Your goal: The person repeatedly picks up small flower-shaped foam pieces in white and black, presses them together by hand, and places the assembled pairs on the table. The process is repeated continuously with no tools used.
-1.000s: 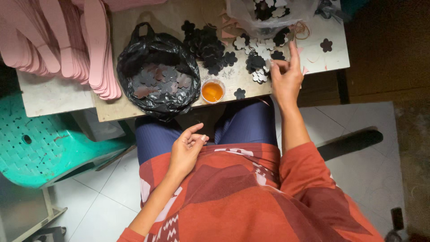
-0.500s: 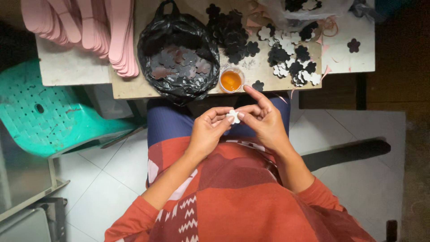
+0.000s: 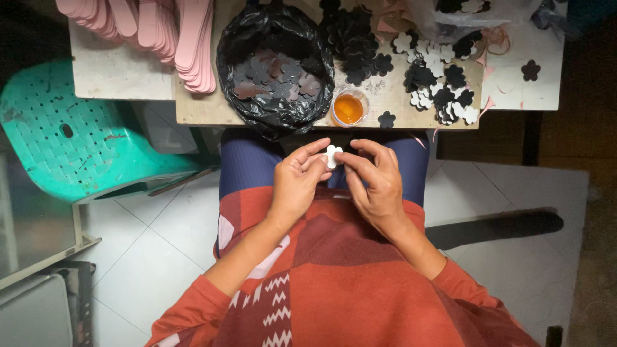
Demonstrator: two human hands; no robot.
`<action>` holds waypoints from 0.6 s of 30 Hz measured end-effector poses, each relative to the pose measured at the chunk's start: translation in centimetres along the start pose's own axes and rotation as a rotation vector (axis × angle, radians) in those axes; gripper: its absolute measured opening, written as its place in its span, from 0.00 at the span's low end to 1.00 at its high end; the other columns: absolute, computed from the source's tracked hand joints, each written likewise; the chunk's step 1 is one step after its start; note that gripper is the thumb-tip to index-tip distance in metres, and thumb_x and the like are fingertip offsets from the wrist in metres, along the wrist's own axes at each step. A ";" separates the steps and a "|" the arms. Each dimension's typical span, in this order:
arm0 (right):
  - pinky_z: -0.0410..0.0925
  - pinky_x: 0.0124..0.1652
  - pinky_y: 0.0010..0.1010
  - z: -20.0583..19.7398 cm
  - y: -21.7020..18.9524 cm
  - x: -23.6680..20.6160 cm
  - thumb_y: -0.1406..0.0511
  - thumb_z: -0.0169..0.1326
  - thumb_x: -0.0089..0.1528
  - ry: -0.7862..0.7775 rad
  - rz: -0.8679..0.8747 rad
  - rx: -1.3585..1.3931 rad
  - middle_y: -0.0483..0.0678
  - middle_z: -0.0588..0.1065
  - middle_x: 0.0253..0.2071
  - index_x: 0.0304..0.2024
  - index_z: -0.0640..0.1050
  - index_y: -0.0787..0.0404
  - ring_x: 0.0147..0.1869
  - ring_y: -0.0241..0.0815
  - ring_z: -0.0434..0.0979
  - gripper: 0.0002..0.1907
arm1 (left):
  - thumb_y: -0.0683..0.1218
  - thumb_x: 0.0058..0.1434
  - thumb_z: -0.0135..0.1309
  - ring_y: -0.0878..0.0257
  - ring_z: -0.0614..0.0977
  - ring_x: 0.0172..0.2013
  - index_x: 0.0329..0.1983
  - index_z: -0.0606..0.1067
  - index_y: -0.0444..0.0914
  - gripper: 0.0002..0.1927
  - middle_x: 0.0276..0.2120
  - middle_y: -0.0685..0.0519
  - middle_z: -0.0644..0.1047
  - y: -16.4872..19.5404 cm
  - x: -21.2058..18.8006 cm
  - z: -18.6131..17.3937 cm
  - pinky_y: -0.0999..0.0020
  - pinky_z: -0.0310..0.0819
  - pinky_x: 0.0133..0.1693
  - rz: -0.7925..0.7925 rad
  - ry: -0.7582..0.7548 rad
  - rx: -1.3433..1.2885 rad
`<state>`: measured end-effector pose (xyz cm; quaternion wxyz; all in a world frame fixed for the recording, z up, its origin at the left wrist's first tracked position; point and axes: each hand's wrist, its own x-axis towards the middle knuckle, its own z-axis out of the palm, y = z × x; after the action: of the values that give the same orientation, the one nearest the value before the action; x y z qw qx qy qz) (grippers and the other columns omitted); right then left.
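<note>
Overhead view, dim and uneven, with warm light falling from above. The brightest zone is the table top beyond the hands, where pale surfaces look slightly washed out. The left hand and right hand are evenly lit and sharp, pinching a white flower that glows almost overexposed. The black bag, just beyond the grip, shows small shiny glints on its folds. Right of the grip, a long dark shadow lies across the floor tiles. The far right edge and top left corner sink into near black. Lines bend slightly toward the edges. No motion blur shows.
</note>
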<state>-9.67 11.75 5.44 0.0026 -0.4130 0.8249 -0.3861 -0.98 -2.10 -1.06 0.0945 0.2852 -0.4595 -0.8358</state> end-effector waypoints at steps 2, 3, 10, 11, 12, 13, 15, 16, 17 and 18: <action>0.70 0.51 0.38 0.0 -0.2 0.0 0.74 0.60 0.59 -0.002 -0.024 -0.031 0.51 0.74 0.55 0.50 0.82 0.56 0.53 0.51 0.74 0.17 | 0.39 0.69 0.50 0.69 0.83 0.42 0.63 0.73 0.33 0.19 0.47 0.49 0.82 0.0 -0.1 0.0 0.74 0.81 0.44 0.005 -0.005 0.010; 0.70 0.51 0.38 0.0 -0.3 0.0 0.74 0.61 0.59 -0.006 -0.036 -0.038 0.51 0.74 0.55 0.50 0.82 0.56 0.54 0.51 0.74 0.17 | 0.39 0.69 0.50 0.69 0.82 0.41 0.64 0.73 0.33 0.20 0.47 0.49 0.82 0.0 0.0 0.0 0.74 0.81 0.43 0.002 -0.003 0.004; 0.70 0.53 0.40 -0.2 -0.3 0.1 0.74 0.62 0.58 -0.017 -0.159 -0.105 0.52 0.73 0.55 0.50 0.81 0.56 0.56 0.54 0.74 0.18 | 0.40 0.70 0.50 0.70 0.82 0.39 0.65 0.72 0.34 0.20 0.45 0.50 0.82 -0.1 0.0 -0.2 0.75 0.80 0.42 -0.013 0.015 -0.005; 0.70 0.54 0.41 -0.2 -0.3 0.2 0.74 0.62 0.58 -0.017 -0.154 -0.110 0.52 0.73 0.55 0.49 0.81 0.56 0.56 0.54 0.74 0.17 | 0.40 0.70 0.50 0.70 0.82 0.38 0.65 0.72 0.34 0.20 0.44 0.50 0.82 -0.1 0.1 -0.2 0.75 0.80 0.42 -0.012 0.009 -0.012; 0.69 0.54 0.41 -0.3 -0.2 0.2 0.74 0.62 0.58 -0.016 -0.150 -0.114 0.52 0.73 0.55 0.49 0.81 0.56 0.56 0.54 0.74 0.17 | 0.40 0.70 0.50 0.70 0.82 0.39 0.65 0.72 0.34 0.20 0.44 0.50 0.82 -0.1 0.1 -0.2 0.75 0.81 0.42 -0.003 0.010 -0.001; 0.69 0.54 0.41 -0.3 -0.2 0.2 0.74 0.62 0.58 -0.016 -0.145 -0.120 0.52 0.73 0.56 0.48 0.81 0.56 0.56 0.54 0.74 0.17 | 0.40 0.70 0.50 0.70 0.82 0.39 0.65 0.72 0.34 0.20 0.44 0.50 0.82 -0.1 0.1 -0.2 0.75 0.81 0.42 0.005 0.011 0.011; 0.70 0.53 0.39 -0.2 -0.1 0.2 0.74 0.61 0.59 -0.005 -0.089 -0.096 0.52 0.74 0.56 0.49 0.81 0.56 0.54 0.53 0.74 0.16 | 0.40 0.70 0.50 0.70 0.83 0.38 0.65 0.72 0.34 0.20 0.43 0.50 0.82 0.0 0.0 -0.2 0.75 0.81 0.42 0.002 0.011 0.042; 0.70 0.52 0.38 -0.2 -0.1 0.2 0.74 0.61 0.60 0.002 -0.063 -0.084 0.52 0.74 0.56 0.49 0.81 0.56 0.53 0.53 0.74 0.16 | 0.40 0.69 0.50 0.70 0.83 0.38 0.65 0.73 0.34 0.20 0.43 0.50 0.82 0.0 0.1 -0.2 0.75 0.80 0.41 -0.007 0.009 0.062; 0.70 0.52 0.38 -0.2 -0.1 0.2 0.74 0.60 0.61 0.009 -0.036 -0.083 0.52 0.74 0.56 0.51 0.80 0.57 0.53 0.51 0.75 0.17 | 0.40 0.69 0.51 0.70 0.82 0.38 0.65 0.73 0.34 0.20 0.43 0.50 0.82 0.1 0.1 -0.2 0.76 0.80 0.41 -0.017 0.008 0.082; 0.70 0.52 0.37 -0.2 -0.1 0.2 0.74 0.59 0.62 0.016 -0.010 -0.081 0.53 0.74 0.56 0.53 0.80 0.58 0.53 0.50 0.75 0.17 | 0.40 0.69 0.51 0.70 0.82 0.37 0.65 0.73 0.34 0.20 0.43 0.51 0.82 0.1 0.1 -0.2 0.76 0.80 0.40 -0.014 0.001 0.097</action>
<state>-9.81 11.70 5.66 -0.0226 -0.4139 0.8378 -0.3555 -0.91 -2.35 -1.10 0.0750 0.2932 -0.4975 -0.8130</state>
